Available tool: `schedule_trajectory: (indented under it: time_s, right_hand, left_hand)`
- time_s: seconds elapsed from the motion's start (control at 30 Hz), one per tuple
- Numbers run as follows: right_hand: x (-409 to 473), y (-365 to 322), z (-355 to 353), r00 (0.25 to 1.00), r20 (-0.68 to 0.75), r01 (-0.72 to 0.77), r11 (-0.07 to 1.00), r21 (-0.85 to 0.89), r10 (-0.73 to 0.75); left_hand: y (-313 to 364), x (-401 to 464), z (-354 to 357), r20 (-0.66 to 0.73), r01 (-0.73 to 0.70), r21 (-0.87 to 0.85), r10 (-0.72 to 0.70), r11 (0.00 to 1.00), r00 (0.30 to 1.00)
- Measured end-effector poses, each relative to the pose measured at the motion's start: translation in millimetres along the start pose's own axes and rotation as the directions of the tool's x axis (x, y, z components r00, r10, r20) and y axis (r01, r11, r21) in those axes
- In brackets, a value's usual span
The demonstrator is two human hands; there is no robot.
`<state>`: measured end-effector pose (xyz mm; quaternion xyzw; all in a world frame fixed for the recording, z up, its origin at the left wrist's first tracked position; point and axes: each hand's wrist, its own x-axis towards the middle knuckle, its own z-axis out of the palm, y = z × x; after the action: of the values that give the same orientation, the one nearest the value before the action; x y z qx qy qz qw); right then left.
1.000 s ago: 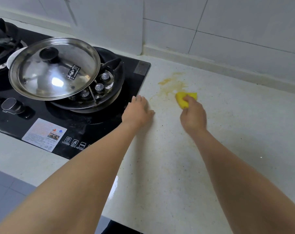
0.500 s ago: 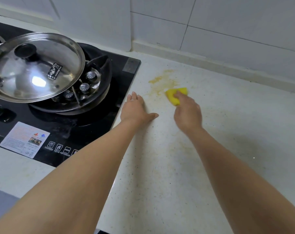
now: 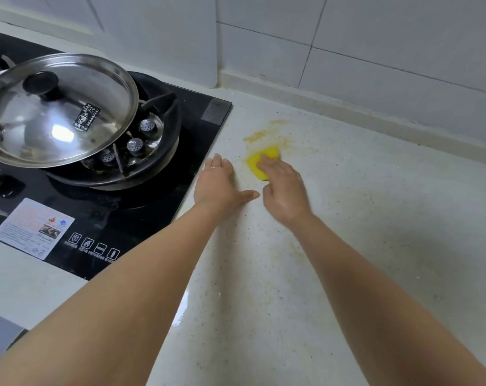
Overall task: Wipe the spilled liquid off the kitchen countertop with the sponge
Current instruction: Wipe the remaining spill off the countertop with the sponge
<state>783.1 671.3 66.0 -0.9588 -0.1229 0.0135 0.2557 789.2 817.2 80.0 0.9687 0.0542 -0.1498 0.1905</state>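
Note:
A yellow sponge [image 3: 259, 161] lies flat on the pale speckled countertop [image 3: 375, 224], pressed down under the fingers of my right hand [image 3: 285, 190]. Just beyond the sponge is a brownish-yellow spill [image 3: 264, 135], with faint smears spreading right. My left hand [image 3: 219, 183] rests flat on the countertop, fingers apart, thumb pointing toward my right hand, right beside the stove edge. It holds nothing.
A black glass gas stove [image 3: 141, 218] fills the left, with a steel pot lid [image 3: 58, 110] tilted over the burner ring. White tiled wall [image 3: 375, 51] and a raised backsplash ledge bound the counter behind the spill.
My right hand has slid the sponge leftward and slightly nearer, closer to my left hand. My left hand has stayed flat by the stove edge, its thumb now spread. The camera view shifted.

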Motion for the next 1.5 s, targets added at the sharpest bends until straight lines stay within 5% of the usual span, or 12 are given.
schedule_trajectory:
  time_s: [0.17,0.3,0.47,0.63,0.8,1.0,1.13,1.3,1.43,1.5]
  right_hand:
    - [31.2,25.5,-22.2,0.951,-0.133,-0.276,0.961,0.037,0.278]
    - [24.0,17.0,-9.7,0.998,0.016,0.057,0.996,0.074,-0.058]
    - [63.0,41.1,-29.8,0.966,-0.104,-0.233,0.972,0.04,0.236]
    - [66.8,35.9,-20.9,1.0,-0.018,-0.017,0.993,0.115,0.019]
    - [100.9,43.4,-32.2,0.982,-0.045,-0.18,0.983,0.025,0.181]
    - [93.1,17.2,-7.8,0.999,0.037,0.032,0.987,0.157,-0.038]
    - [118.2,28.2,-16.5,0.99,-0.007,-0.139,0.988,0.072,0.139]
    - [80.0,4.3,-5.8,0.989,0.099,0.091,0.973,0.211,-0.114]
    - [92.1,32.6,-25.1,0.972,-0.073,-0.214,0.972,0.098,0.221]
    - [77.3,19.0,-18.4,0.98,-0.06,-0.18,0.972,0.153,0.191]
  left_hand:
    - [3.0,1.2,-3.5,0.008,0.024,0.011,-0.024,1.0,1.0]
    - [7.1,2.1,-3.7,0.028,0.048,-0.004,-0.048,0.999,0.998]
    - [7.0,2.9,-5.9,0.045,0.039,0.019,-0.04,0.999,0.998]
    - [7.9,2.7,-9.1,0.052,0.04,0.01,-0.04,0.999,0.998]
    - [9.8,2.8,-9.9,0.056,0.056,0.039,-0.059,0.998,0.997]
    - [12.2,1.3,-10.7,0.046,0.052,0.004,-0.052,0.999,0.998]
    - [10.1,1.5,-10.1,0.041,0.051,-0.022,-0.05,0.998,0.998]
    - [10.5,1.1,-9.2,0.051,0.049,-0.022,-0.048,0.999,0.998]
    - [10.7,1.4,-9.0,0.058,0.042,-0.022,-0.04,0.999,0.998]
    - [9.1,1.7,-8.0,0.045,0.038,-0.022,-0.037,0.999,0.998]
